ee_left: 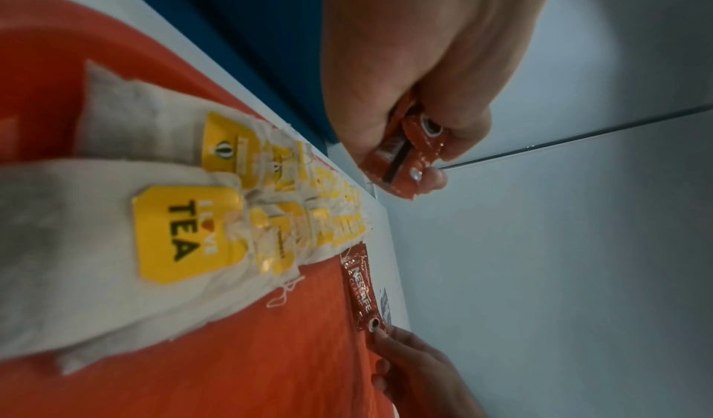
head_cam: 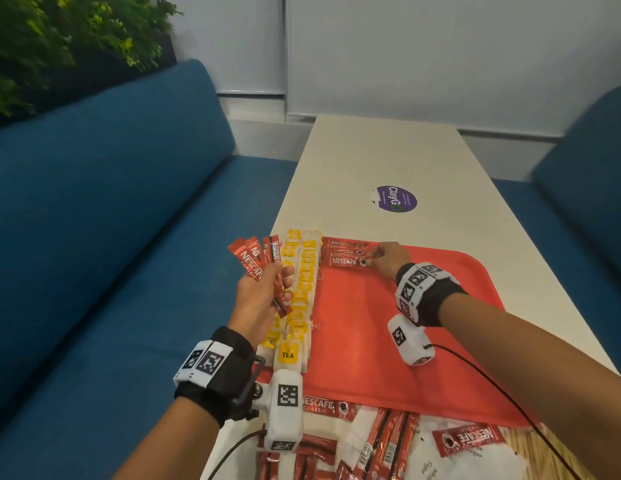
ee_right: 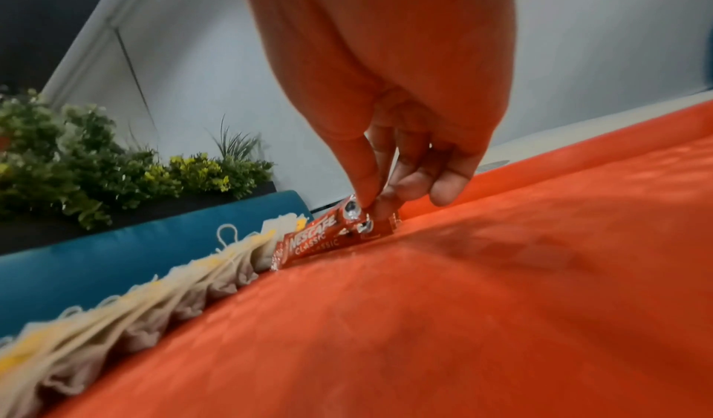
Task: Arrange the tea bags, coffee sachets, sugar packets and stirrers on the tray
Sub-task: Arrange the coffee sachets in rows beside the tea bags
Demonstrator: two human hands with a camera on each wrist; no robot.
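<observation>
A red tray [head_cam: 388,323] lies on the white table. Two rows of yellow-tagged tea bags [head_cam: 302,292] run along its left edge. A few red coffee sachets [head_cam: 343,254] lie side by side at the tray's far left corner. My right hand [head_cam: 371,261] pinches the right end of the nearest of these sachets [ee_right: 320,238] with thumb and fingertips. My left hand [head_cam: 278,275] hovers over the tea bags [ee_left: 173,232] and grips a fanned bunch of coffee sachets [head_cam: 257,265] by their lower ends [ee_left: 409,147].
A loose pile of coffee sachets and white sugar packets [head_cam: 388,445] lies on the table at the tray's near edge. Blue sofas flank the table on both sides. A purple sticker [head_cam: 394,199] marks the table beyond the tray. A black cable [head_cam: 492,386] trails from my right wrist.
</observation>
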